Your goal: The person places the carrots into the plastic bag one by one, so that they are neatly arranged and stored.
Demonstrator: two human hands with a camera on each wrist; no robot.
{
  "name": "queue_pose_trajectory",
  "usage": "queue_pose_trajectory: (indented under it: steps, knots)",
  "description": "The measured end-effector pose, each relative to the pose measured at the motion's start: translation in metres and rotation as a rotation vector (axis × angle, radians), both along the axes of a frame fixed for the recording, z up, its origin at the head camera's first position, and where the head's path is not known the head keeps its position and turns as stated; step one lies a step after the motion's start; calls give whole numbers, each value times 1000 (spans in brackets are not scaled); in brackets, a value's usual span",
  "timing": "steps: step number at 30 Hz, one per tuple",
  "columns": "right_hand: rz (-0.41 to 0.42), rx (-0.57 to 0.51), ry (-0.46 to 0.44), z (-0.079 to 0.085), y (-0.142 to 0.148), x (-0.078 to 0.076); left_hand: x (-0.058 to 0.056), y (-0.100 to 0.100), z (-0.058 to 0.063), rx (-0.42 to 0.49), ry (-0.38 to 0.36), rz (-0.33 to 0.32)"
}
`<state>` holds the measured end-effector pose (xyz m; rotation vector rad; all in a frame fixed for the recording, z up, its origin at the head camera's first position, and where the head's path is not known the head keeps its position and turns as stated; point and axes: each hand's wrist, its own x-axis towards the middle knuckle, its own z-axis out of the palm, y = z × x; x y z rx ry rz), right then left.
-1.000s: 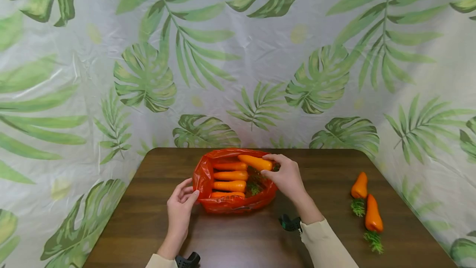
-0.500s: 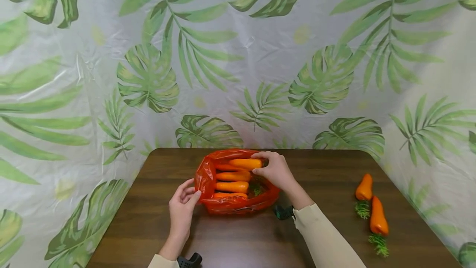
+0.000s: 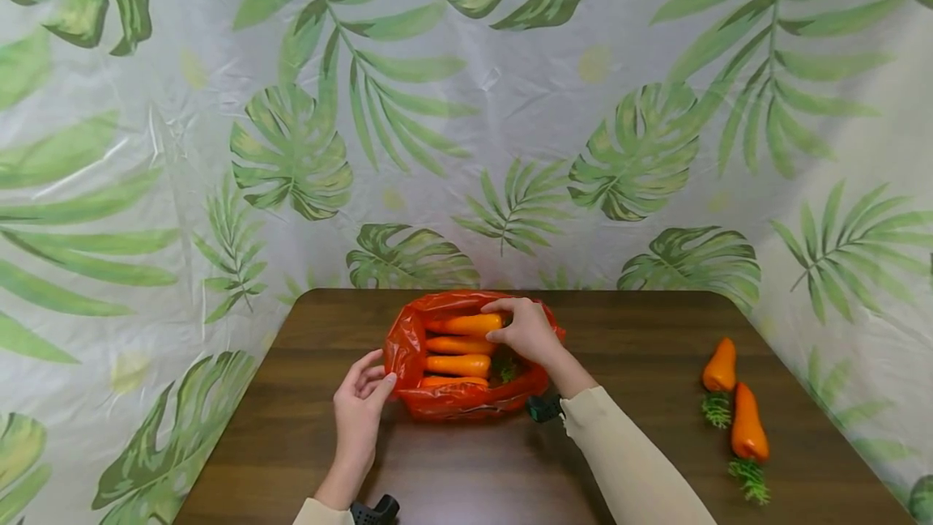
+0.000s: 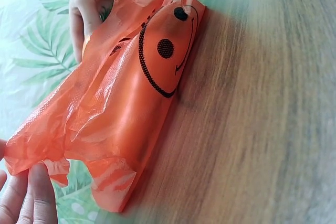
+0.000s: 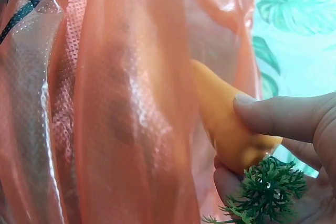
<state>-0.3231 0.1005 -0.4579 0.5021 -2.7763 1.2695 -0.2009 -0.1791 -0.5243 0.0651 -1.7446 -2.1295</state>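
Note:
A red plastic bag (image 3: 474, 407) lies with its mouth spread at the table's far side; several orange carrots (image 3: 457, 364) with green tops lie side by side in it. My left hand (image 3: 359, 403) pinches the bag's left edge between thumb and fingers. In the left wrist view, a black smiley face is printed on the bag (image 4: 121, 108). My right hand (image 3: 530, 337) reaches into the bag's mouth and grips a carrot (image 3: 466, 325) by its thick end, tip pointing left. The right wrist view shows thumb and fingers around that carrot (image 5: 223, 116), its leafy top (image 5: 270, 187) hanging below them.
Two more carrots lie on the brown wooden table at the right, an upper one (image 3: 720, 366) and a lower one (image 3: 748, 424), both with leaves toward the front. A leaf-patterned sheet (image 3: 510, 104) hangs right behind the table (image 3: 452, 480).
My right hand has carried its carrot left and down into the bag, now in line with the other carrots. My left hand keeps its pinch on the bag's edge.

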Motion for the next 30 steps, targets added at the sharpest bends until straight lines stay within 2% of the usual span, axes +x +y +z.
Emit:
queue_pose_trajectory:
  steps: [4,12,16,30]
  knots:
    - [17,8,-21,-2,-5,-4,0,1,1,-3,-7,6]
    - [30,20,6,-7,-15,-9,2,1,3,-14,-47,5]
    - [16,23,0,-9,-19,-11,0,1,-2,-8,-31,7]
    - [-22,48,-25,-17,-24,-17,2,1,3,-7,-51,-8]
